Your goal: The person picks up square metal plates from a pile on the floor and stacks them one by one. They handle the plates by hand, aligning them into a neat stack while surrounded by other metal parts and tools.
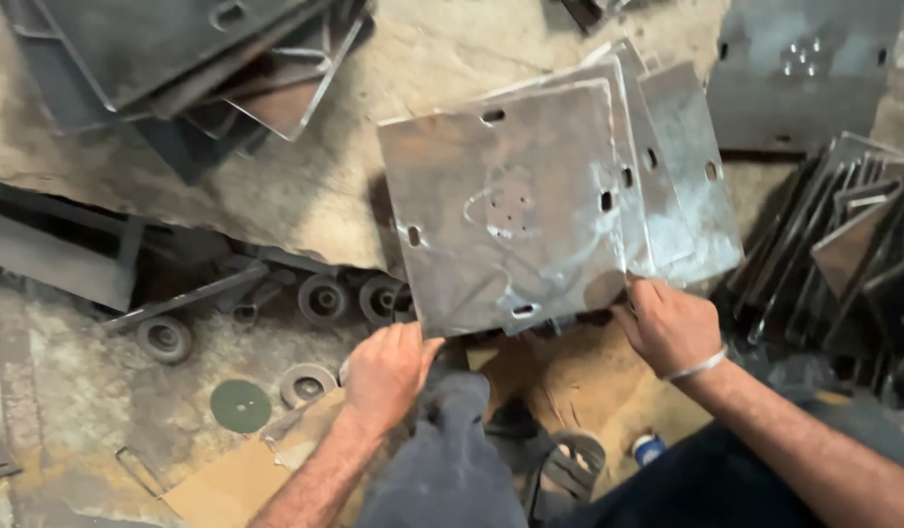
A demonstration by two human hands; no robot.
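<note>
We grip the top steel plate [506,210] of a stack, left hand [385,370] and right hand [670,325] closed on its near corners.

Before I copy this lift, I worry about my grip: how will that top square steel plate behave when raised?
The top plate looks flat and rigid, so it should not flex. It is probably heavy for its size; the left hand and right hand both grip its near edge. Resting on similar plates, its smooth face may slide, and the thin edges could bite.
</note>
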